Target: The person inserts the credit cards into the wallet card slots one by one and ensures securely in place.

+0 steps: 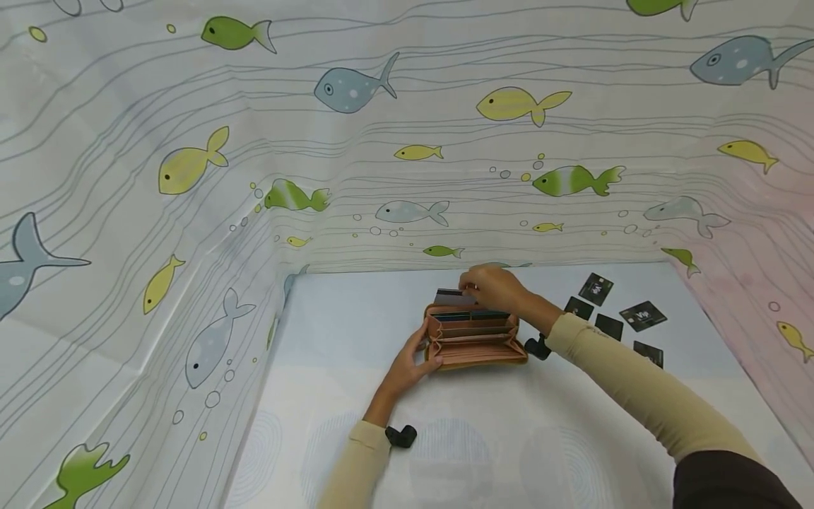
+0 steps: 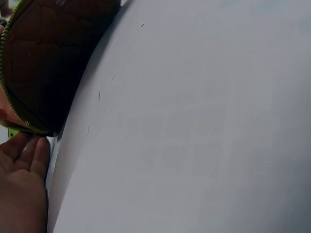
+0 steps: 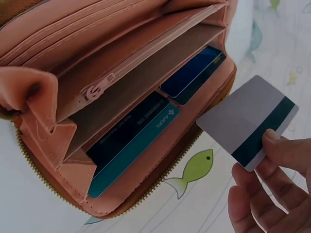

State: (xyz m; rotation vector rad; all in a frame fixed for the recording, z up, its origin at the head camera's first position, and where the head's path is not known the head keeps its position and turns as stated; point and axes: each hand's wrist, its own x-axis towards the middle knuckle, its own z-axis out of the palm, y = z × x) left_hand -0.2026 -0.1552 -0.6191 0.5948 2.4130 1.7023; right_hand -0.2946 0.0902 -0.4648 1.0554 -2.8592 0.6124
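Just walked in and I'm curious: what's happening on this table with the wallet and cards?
A person's left hand steadies an open pink wallet on the table. The right hand pinches a grey card just above the wallet's far edge. Cards already sit in its slots, and several dark cards lie to the right.

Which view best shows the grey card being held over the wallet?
The right wrist view: the grey card fills the frame, pinched by the right hand beside the open wallet. The head view shows it small and distant; the left wrist view misses it.
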